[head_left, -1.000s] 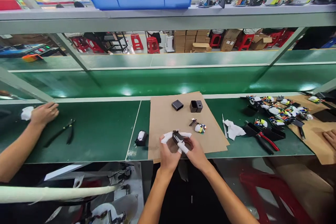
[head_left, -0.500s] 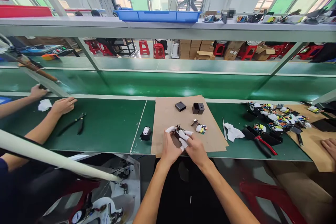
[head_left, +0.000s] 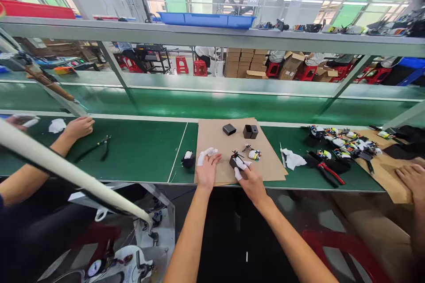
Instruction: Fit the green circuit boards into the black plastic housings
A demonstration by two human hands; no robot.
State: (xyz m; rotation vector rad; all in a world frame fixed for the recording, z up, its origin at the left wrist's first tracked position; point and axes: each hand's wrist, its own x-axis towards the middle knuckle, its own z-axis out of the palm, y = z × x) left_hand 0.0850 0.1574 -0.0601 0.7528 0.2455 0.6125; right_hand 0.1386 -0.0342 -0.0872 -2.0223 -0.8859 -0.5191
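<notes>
My right hand (head_left: 251, 180), with white finger cots, grips a small black plastic case (head_left: 234, 163); thin dark parts stick up from its top. To its left, my left hand (head_left: 207, 171) is open above the brown cardboard sheet (head_left: 219, 139), fingers stretched out and holding nothing. Beside the case lies a small circuit board (head_left: 255, 154) with white and yellow parts. Farther back on the cardboard are a flat black case (head_left: 229, 129) and an upright black case (head_left: 250, 131). Left of the cardboard sits a black piece with a white part (head_left: 188, 159).
Black cutters (head_left: 96, 148) lie on the green bench at left, near a co-worker's hand (head_left: 79, 128). At right are a crumpled white cloth (head_left: 294, 159), red-handled pliers (head_left: 330, 174) and a pile of circuit boards (head_left: 343, 141). Another person's hand (head_left: 411, 179) rests at far right.
My left hand has let go of the black case and moved left, its fingers opening. My right hand keeps the case, now slightly farther right. The co-worker's far hand has shifted left.
</notes>
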